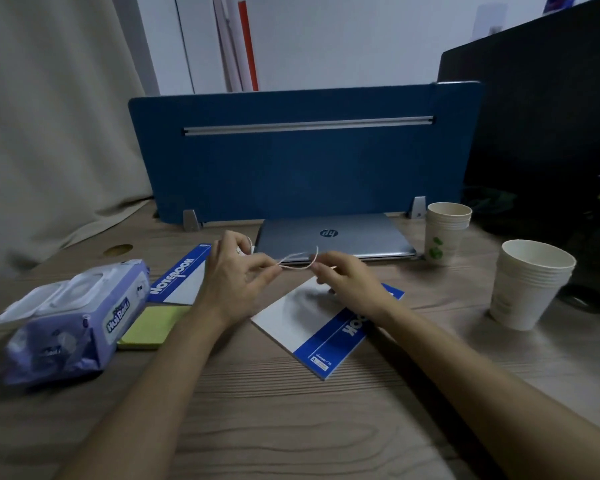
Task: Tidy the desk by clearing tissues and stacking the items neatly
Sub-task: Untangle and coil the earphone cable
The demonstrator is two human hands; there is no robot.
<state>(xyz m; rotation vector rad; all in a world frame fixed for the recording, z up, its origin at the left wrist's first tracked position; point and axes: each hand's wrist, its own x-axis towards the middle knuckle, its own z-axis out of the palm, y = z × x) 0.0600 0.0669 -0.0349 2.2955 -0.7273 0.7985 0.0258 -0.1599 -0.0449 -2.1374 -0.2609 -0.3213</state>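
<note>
You held a thin pale cord (297, 263) stretched between your two hands just above the desk (257, 427), its long axis running left to right in front of the closed laptop (333, 237). Your left hand (234, 275) pinched one end between thumb and fingertips with a small coil of it bunched behind those fingers, and your right hand (347, 280) pinched the other end, fingers curled. The slack lay to the right of the coil, so I judge the left hand was better placed to gather it in.
</note>
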